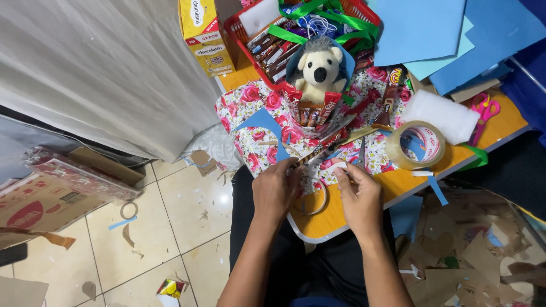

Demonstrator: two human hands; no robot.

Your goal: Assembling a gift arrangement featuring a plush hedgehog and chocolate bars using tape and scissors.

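Both hands work at the near edge of the orange tabletop (489, 122). The left hand (276, 190) is closed on the lower end of a wrapped chocolate bar (318, 152) that slants up toward a plush bear (319, 67) (set in a cone ringed with chocolate bars). The right hand (358, 196) pinches something small; what it is, I cannot tell. A clear tape roll (415, 145) lies just right, pink scissors (483, 111) near the far right edge.

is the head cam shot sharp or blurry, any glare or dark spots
Head view: mostly sharp on the plush toy and tape roll; left hand and right hand slightly soft; mild sheen on the floor tiles; right edge falls dark; wide-angle bending at the borders.
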